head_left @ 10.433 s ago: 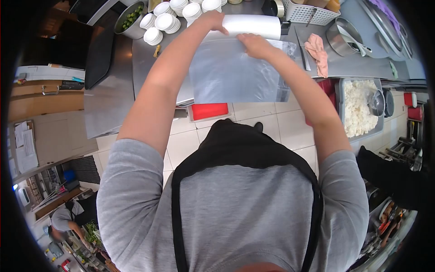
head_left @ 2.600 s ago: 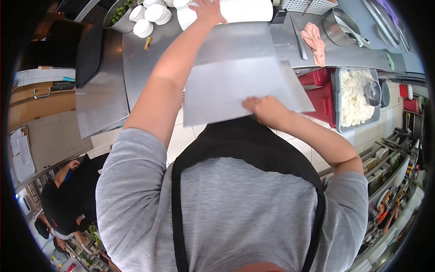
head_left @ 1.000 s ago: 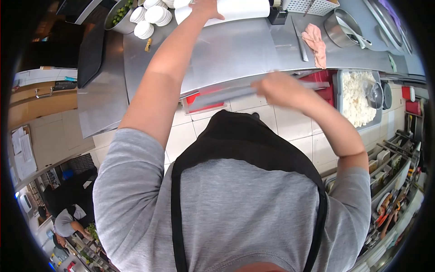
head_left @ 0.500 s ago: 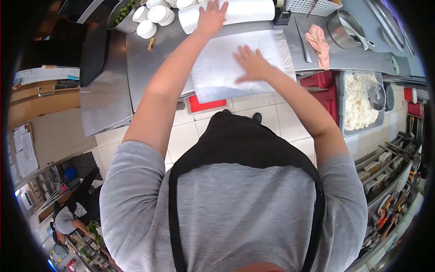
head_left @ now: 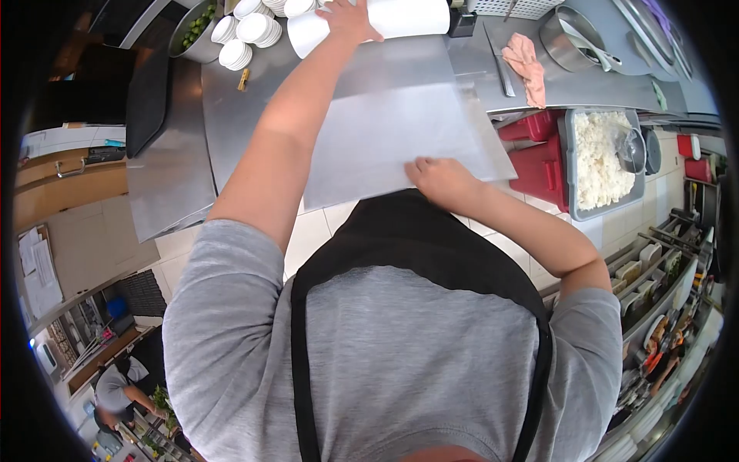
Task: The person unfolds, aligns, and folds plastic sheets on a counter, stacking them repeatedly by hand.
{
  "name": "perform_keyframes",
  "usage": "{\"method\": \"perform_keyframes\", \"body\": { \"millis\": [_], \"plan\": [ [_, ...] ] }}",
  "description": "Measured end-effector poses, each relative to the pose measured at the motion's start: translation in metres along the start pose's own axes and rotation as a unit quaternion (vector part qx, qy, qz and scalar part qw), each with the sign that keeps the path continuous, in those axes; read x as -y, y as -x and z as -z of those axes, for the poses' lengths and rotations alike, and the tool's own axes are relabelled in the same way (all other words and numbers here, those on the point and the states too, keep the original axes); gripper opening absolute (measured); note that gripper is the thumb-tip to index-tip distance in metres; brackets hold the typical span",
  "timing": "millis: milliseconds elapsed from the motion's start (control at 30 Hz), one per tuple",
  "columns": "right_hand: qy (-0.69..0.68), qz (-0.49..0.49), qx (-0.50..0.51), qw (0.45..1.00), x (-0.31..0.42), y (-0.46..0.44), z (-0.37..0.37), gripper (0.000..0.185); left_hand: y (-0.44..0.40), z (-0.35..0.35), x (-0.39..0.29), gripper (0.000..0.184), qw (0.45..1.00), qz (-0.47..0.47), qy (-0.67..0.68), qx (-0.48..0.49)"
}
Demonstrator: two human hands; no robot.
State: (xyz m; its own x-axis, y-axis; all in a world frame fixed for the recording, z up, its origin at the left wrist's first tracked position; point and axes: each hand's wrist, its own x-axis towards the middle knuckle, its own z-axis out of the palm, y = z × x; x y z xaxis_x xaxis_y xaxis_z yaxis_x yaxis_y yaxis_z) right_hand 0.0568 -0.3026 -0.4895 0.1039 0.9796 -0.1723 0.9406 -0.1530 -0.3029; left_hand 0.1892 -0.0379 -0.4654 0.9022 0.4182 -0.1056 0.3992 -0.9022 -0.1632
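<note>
A pale, translucent plastic sheet (head_left: pixel 385 135) lies on the steel counter, its near edge hanging past the counter's front towards my apron. At that near edge my right hand (head_left: pixel 446 185) has its fingers curled and closed on the sheet; the fingertips are slightly blurred. My left hand (head_left: pixel 350 21) rests on a white roll (head_left: pixel 412 18) at the back of the counter, fingers spread. Whether the roll is plastic film or paper I cannot tell. Beneath the sheet, a second layer (head_left: pixel 493 146) shows along the right side.
Stacked white lids (head_left: pixel 258 29) and a pot of green limes (head_left: pixel 196 31) stand at back left. On the right are a knife (head_left: pixel 500 65), a pink cloth (head_left: pixel 525 69) and a metal pot (head_left: pixel 573 38). A grey bin of white rice (head_left: pixel 604 162) sits lower right. Another person (head_left: pixel 127 389) works at lower left.
My right hand has gone from spread flat over the sheet to closed at its near edge. The sheet has slid towards my body. My left hand stays on the roll.
</note>
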Motion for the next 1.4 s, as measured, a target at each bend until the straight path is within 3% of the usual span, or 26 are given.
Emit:
{"method": "perform_keyframes", "body": {
  "millis": [33, 100, 200, 267, 333, 400, 533, 600, 667, 700, 733, 800, 833, 867, 933, 967, 1100, 1133, 1200, 1300, 1367, 1400],
  "plan": [
    [0.001, 0.0, -0.002, 1.0, 0.009, 0.007, 0.013, 0.032, -0.005, 0.0, 0.004, 0.107, 1.0, 0.0, -0.001, -0.002],
    [-0.019, 0.005, 0.145, 0.989, 0.025, 0.019, 0.039, 0.027, -0.024, -0.002, 0.016, 0.114, 0.994, 0.021, 0.033, 0.098],
    [-0.081, 0.016, 0.167, 0.982, 0.033, 0.026, 0.07, 0.023, -0.033, -0.015, 0.031, 0.114, 0.998, 0.04, 0.006, 0.047],
    [-0.115, 0.007, 0.092, 0.989, 0.01, 0.007, 0.085, 0.023, -0.041, -0.012, 0.044, 0.115, 0.997, 0.027, 0.023, 0.07],
    [-0.069, -0.061, 0.058, 0.994, -0.018, -0.027, 0.09, 0.021, -0.046, -0.013, 0.053, 0.116, 0.995, 0.015, 0.04, 0.095],
    [-0.07, -0.11, -0.085, 0.988, -0.063, -0.066, 0.07, 0.022, -0.05, -0.017, 0.061, 0.116, 0.993, -0.024, 0.063, 0.094],
    [0.057, -0.123, -0.149, 0.98, -0.123, -0.13, 0.057, 0.034, -0.048, -0.022, 0.062, 0.114, 0.992, -0.034, 0.062, 0.1],
    [0.128, -0.11, -0.174, 0.97, -0.137, -0.149, 0.027, 0.04, -0.04, -0.023, 0.059, 0.114, 0.996, -0.032, 0.048, 0.063],
    [0.118, -0.186, 0.039, 0.975, -0.137, -0.158, 0.007, 0.05, -0.016, -0.012, 0.051, 0.109, 0.998, -0.029, 0.045, 0.033],
    [0.077, -0.188, -0.025, 0.979, -0.131, -0.151, -0.01, 0.06, -0.01, -0.009, 0.049, 0.103, 0.999, -0.026, 0.044, 0.004],
    [0.079, -0.175, -0.012, 0.981, -0.112, -0.137, -0.006, 0.065, -0.01, -0.016, 0.05, 0.103, 0.999, -0.026, 0.044, 0.004],
    [0.109, -0.129, 0.013, 0.986, -0.074, -0.106, -0.01, 0.072, -0.006, -0.051, 0.05, 0.074, 0.982, -0.109, 0.043, -0.149],
    [0.137, -0.095, 0.025, 0.986, -0.064, -0.093, -0.02, 0.075, -0.01, -0.07, 0.048, 0.074, 0.982, -0.108, 0.045, -0.147],
    [0.137, -0.096, 0.028, 0.986, -0.058, -0.082, -0.033, 0.075, -0.021, -0.092, 0.045, 0.066, 0.969, -0.137, 0.012, -0.206],
    [0.308, -0.049, -0.108, 0.944, -0.054, -0.068, -0.067, 0.069, -0.023, -0.103, 0.033, 0.059, 0.95, -0.168, -0.018, -0.264],
    [0.298, -0.05, -0.189, 0.934, -0.054, -0.069, -0.078, 0.063, -0.012, -0.096, 0.023, 0.059, 0.95, -0.155, -0.022, -0.269],
    [0.218, -0.07, -0.219, 0.949, -0.046, -0.061, -0.077, 0.048, -0.018, -0.089, 0.001, 0.063, 0.945, -0.092, -0.044, -0.311],
    [0.144, -0.051, -0.2, 0.968, -0.037, -0.054, -0.057, 0.046, -0.014, -0.075, -0.002, 0.063, 0.944, -0.094, -0.042, -0.312],
    [0.071, -0.034, -0.18, 0.981, -0.021, -0.035, -0.026, 0.044, -0.002, -0.041, -0.005, 0.072, 0.983, -0.068, -0.057, -0.159],
    [0.009, -0.012, -0.101, 0.995, 0.003, -0.007, 0.008, 0.039, -0.012, -0.041, -0.003, 0.082, 0.991, -0.045, -0.066, -0.105],
    [-0.026, -0.028, 0.065, 0.997, 0.018, 0.01, 0.029, 0.037, -0.017, -0.038, 0.007, 0.087, 0.994, -0.044, -0.05, -0.087],
    [-0.023, -0.028, 0.065, 0.997, 0.022, 0.016, 0.035, 0.037, -0.018, -0.036, 0.013, 0.091, 0.996, -0.042, -0.035, -0.067]
  ]
}}
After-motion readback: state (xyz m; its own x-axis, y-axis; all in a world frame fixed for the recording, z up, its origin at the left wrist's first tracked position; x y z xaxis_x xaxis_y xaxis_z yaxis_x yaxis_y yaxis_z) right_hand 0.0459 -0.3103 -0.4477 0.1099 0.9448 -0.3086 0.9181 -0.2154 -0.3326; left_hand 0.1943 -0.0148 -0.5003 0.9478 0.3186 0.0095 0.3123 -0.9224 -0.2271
